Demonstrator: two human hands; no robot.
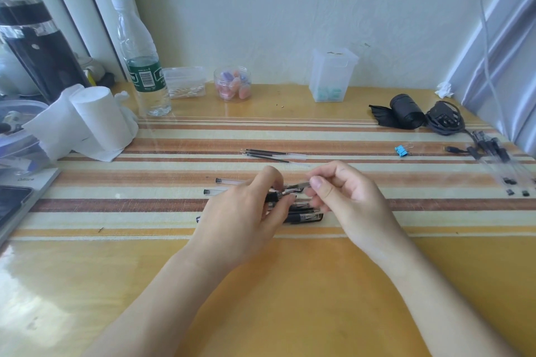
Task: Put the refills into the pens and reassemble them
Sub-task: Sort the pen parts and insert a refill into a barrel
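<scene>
My left hand [246,211] grips a pen barrel [275,197] near its black grip, over the striped mat. My right hand [342,194] pinches the pen's metal tip piece [293,187] between thumb and forefinger at the barrel's right end. Under my hands lie more pen parts: two clear barrels [220,186] stick out to the left, and black-gripped pens [307,217] show below my fingers. Three loose refills [269,154] lie side by side farther back on the mat. Several assembled pens [499,159] lie at the right edge.
A striped mat [174,211] covers the yellow table. Water bottle [142,64], tissue roll [98,122], cotton swab box [185,82], jar of erasers [232,84] and a clear box [332,75] stand at the back. A blue binder clip [401,150], black roll [403,111] and cable [446,122] lie right.
</scene>
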